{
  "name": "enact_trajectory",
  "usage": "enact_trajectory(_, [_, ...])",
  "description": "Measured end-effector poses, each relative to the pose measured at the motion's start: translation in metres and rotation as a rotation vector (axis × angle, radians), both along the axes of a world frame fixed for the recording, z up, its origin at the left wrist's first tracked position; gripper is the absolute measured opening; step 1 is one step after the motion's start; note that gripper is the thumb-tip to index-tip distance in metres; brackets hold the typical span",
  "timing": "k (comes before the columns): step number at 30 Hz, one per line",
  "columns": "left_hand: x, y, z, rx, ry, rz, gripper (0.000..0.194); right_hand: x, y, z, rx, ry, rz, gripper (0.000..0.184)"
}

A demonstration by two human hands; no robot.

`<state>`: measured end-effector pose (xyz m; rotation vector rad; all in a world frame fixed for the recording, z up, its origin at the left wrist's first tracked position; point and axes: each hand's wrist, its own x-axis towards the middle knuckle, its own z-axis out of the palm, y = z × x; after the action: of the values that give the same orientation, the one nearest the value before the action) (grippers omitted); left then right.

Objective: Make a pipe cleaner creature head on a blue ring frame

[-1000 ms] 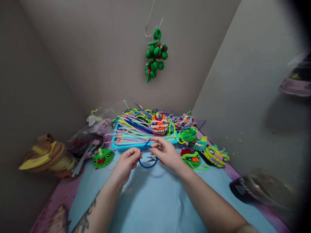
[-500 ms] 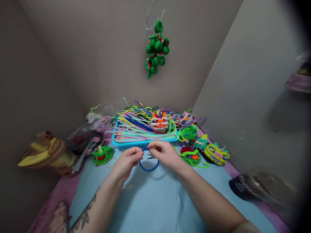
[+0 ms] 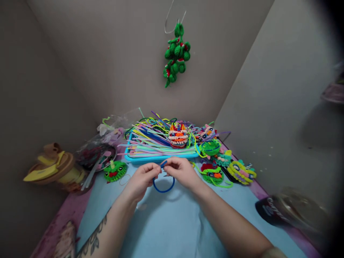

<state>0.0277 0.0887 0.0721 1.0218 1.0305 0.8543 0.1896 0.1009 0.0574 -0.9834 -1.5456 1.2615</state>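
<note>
Blue ring [image 3: 163, 191] hangs from my pinched fingertips

My left hand [image 3: 143, 180] has thumb and forefinger closed on the blue ring at its upper left, and my right hand [image 3: 182, 174] pinches it at the upper right. The two grips sit near each other, a small gap between them, and a short stretch of the same blue strand shows in that gap. From there the rest curves down below my fingertips in a round, open loop, held in the air over the pale blue mat [image 3: 163, 229]. My fingers hide where the strand's ends lie, so I cannot tell whether they are crossed or twisted together.

Just beyond my hands stands a bright blue tray [image 3: 158, 158], heaped with coloured fuzzy sticks [image 3: 150, 148]. An orange and white figure [image 3: 178, 137] rests over the tray's right part. A green figure with a red mouth [image 3: 115, 171] lies to the left of my left hand, and a green and red one [image 3: 212, 174] lies to the right of my right hand. Both are apart from my grip.
</note>
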Motion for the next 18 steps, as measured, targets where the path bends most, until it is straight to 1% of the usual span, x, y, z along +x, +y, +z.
enact_trajectory(3, [-0.001,0.0,0.0008,-0.084,-0.099,-0.013,0.027,-0.0003,-0.0026,0.0018,0.141,-0.043,-0.033,0.013])
enact_trajectory(7, [-0.0013,-0.0007,0.0023,-0.213,-0.251,-0.045,0.026,0.004,-0.0037,0.0024,0.417,-0.053,-0.025,0.017])
enact_trajectory(9, [-0.0002,-0.0016,0.0029,-0.242,-0.282,-0.054,0.026,0.0062,-0.0036,0.0024,0.503,-0.04,0.005,0.017])
enact_trajectory(10, [0.0004,-0.002,0.0031,-0.235,-0.267,-0.054,0.025,0.0067,-0.0036,0.0025,0.517,-0.036,0.008,0.016])
enact_trajectory(11, [0.0009,-0.0024,0.0034,-0.204,-0.231,-0.049,0.025,0.0067,-0.0036,0.0027,0.502,-0.032,0.002,0.016])
enact_trajectory(12, [0.0011,-0.0027,0.0037,-0.149,-0.173,-0.038,0.024,0.0063,-0.0036,0.003,0.451,-0.022,-0.006,0.014])
enact_trajectory(13, [0.0011,-0.0029,0.0042,-0.075,-0.098,-0.022,0.024,0.0056,-0.0034,0.0033,0.367,0.0,-0.006,0.012])
enact_trajectory(15, [0.0,-0.0029,0.0054,0.111,0.07,0.005,0.023,0.0041,-0.0025,0.0035,0.133,0.076,0.036,0.009])
enact_trajectory(17, [-0.0017,-0.0028,0.0068,0.3,0.238,0.02,0.023,0.0037,-0.0006,0.0025,-0.089,0.149,0.117,0.016])
enact_trajectory(18, [-0.0025,-0.0027,0.0075,0.385,0.323,0.022,0.023,0.0043,0.0007,0.0016,-0.17,0.164,0.156,0.02])
